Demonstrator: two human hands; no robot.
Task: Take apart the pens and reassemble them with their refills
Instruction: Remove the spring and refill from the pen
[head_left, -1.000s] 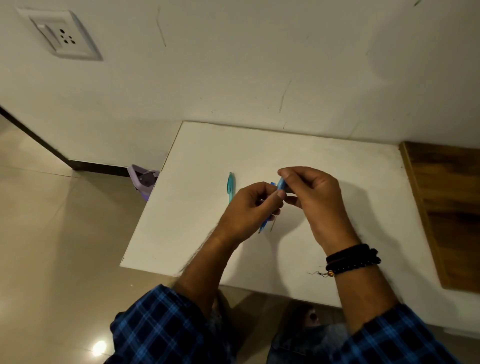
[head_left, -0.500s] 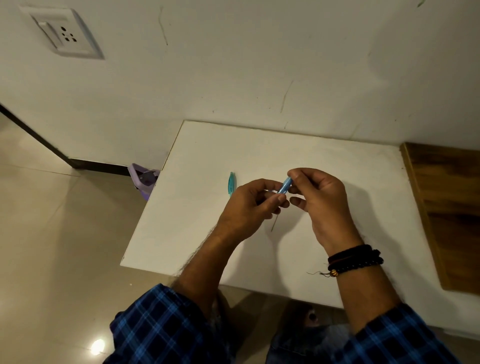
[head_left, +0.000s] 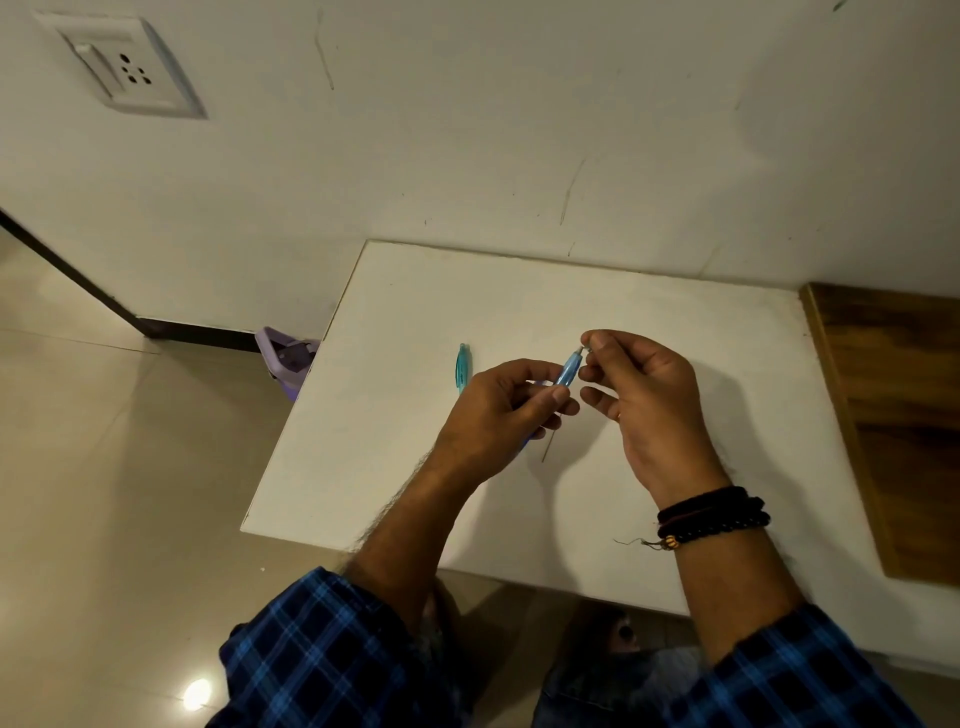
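The right hand has moved a little away from the left hand since a moment ago, so more of the blue pen shows between them. The left hand grips the pen's lower part. The right hand pinches something tiny at the pen's top end. The pen is see-through blue and tilted, held above the white table. A teal pen part lies flat to the left. A thin refill pokes out below the hands.

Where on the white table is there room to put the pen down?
Bare room on the table between the wall and the hands, and right of the right hand. Crowded beside the left hand: teal pen piece and thin refill.
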